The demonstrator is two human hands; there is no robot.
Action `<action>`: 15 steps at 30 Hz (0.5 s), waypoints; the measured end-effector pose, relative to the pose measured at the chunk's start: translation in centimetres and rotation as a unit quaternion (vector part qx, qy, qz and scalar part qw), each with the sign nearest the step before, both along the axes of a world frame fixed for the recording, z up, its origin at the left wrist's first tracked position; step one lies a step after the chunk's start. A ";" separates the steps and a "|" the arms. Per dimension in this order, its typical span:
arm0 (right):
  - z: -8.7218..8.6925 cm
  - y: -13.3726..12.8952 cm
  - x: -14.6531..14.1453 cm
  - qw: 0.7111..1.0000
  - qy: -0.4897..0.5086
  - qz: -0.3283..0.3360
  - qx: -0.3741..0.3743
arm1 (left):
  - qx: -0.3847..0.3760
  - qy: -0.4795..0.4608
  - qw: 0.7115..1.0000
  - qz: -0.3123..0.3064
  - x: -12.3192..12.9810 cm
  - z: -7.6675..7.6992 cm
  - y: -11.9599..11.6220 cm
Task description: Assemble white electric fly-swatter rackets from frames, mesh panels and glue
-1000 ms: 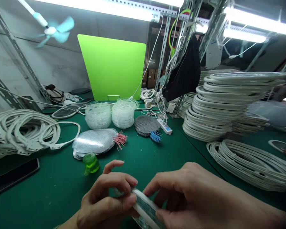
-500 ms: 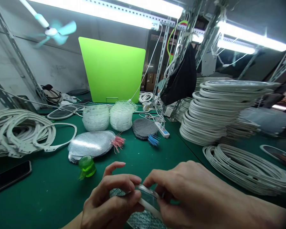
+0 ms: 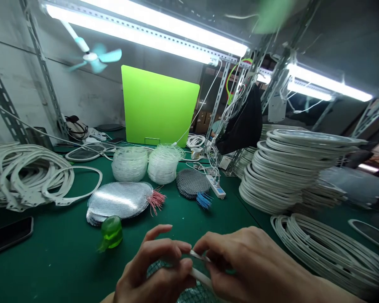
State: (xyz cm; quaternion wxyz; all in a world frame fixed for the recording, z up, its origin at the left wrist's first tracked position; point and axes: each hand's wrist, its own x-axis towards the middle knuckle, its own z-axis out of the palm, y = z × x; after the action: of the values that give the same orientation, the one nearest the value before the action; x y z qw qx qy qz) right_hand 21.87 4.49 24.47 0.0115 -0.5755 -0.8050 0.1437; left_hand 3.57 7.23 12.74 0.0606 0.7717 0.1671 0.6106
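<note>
White frame (image 3: 201, 277), pinched between thumb and fingers of left hand (image 3: 154, 267), likewise right hand (image 3: 244, 263) just beside, mesh (image 3: 194, 293) below.

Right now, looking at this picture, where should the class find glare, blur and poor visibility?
Head view: overhead tubes burn out to white; head view: silver mesh stack carries bright glare; head view: fan blades and a green shape at upper right blur, the latter unidentifiable; head view: hands partly hide the white-rimmed mesh piece.

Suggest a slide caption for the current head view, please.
Left hand and right hand grip a white-rimmed mesh piece at a green table.
</note>
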 end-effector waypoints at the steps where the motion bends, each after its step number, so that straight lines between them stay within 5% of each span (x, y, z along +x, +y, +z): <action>1: 0.1 0.1 -0.1 1.000 0.002 -0.006 -0.009 | -0.003 -0.009 1.000 0.000 0.1 -0.1 0.0; 9: 0.8 2.2 0.0 0.994 0.086 -0.010 -0.063 | -0.002 -0.013 1.000 0.023 0.6 -0.4 0.6; 15: 1.0 2.3 -0.1 0.996 0.055 0.015 -0.074 | 0.004 0.010 1.000 -0.007 0.2 -0.6 0.8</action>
State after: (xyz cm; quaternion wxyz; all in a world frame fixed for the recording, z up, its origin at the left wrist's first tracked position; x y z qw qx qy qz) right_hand 21.80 6.77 25.48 0.0112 -0.5538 -0.7988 0.2347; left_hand 3.74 8.04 12.13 0.0600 0.7789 0.1602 0.6033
